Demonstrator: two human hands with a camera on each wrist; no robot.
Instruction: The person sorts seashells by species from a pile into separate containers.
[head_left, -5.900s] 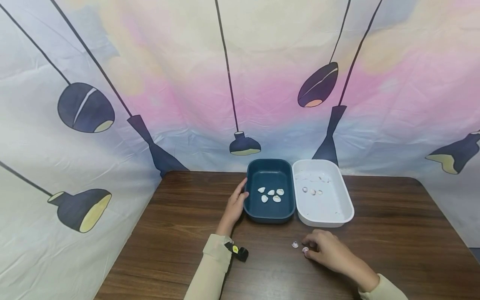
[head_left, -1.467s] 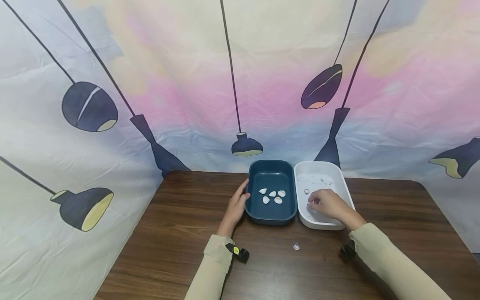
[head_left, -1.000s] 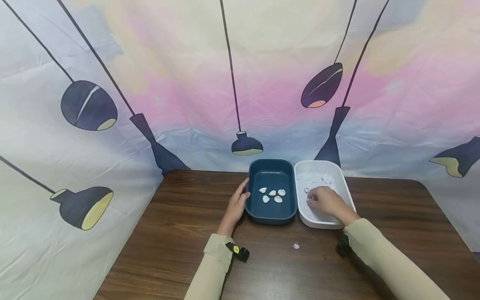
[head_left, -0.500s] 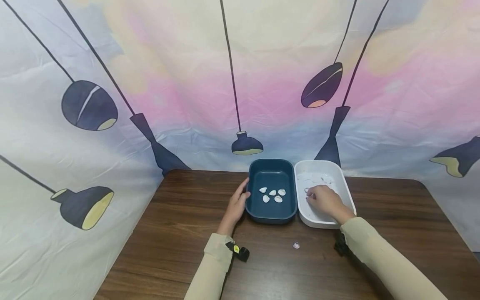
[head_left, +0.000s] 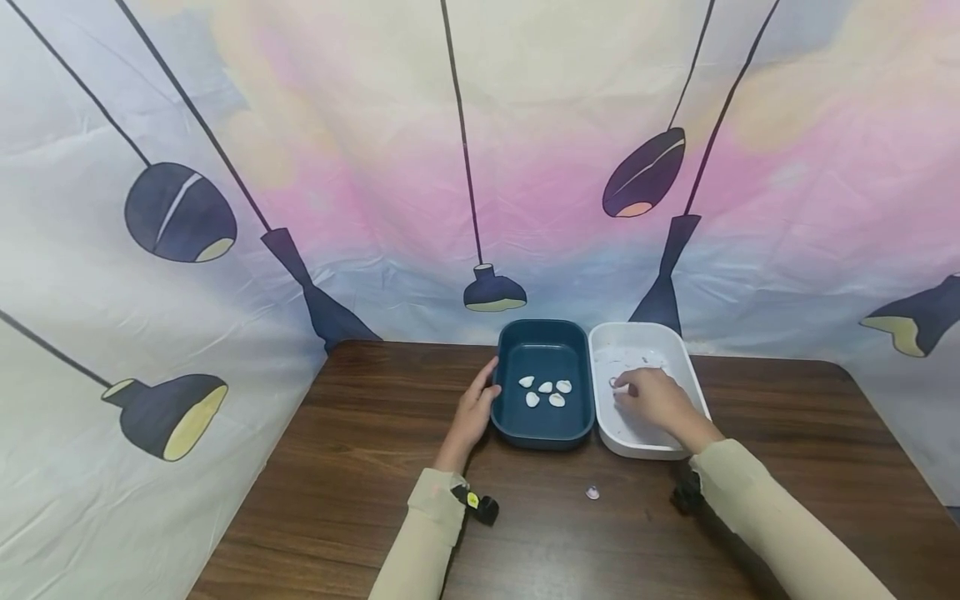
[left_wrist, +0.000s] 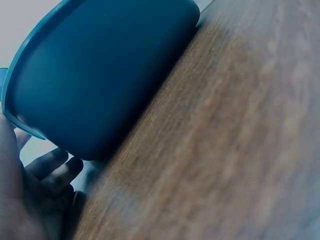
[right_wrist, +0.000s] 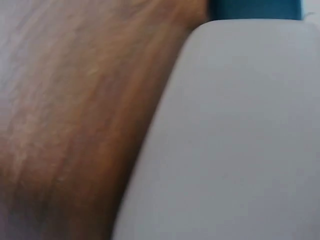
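Note:
Against the left side of a dark teal tray rests my left hand, its fingers fairly straight along the wall and the thumb at the rim. Several white seashells lie inside that tray. My right hand reaches into the white tray, with the index fingertip right at a small pale seashell and the thumb apart from it. The hand covers the tray floor behind it. In the left wrist view, the left hand's fingers are beside the tray's outer wall; the right wrist view shows no fingers.
One small purplish seashell lies on the brown wooden table in front of the trays. The two trays stand side by side near the table's back edge. Behind them hangs a cloth printed with lamps.
A seashell has gone from the table since the first frame, and the right hand has moved from there into the white tray. Lately its fingertips shifted slightly back. The left hand stayed put.

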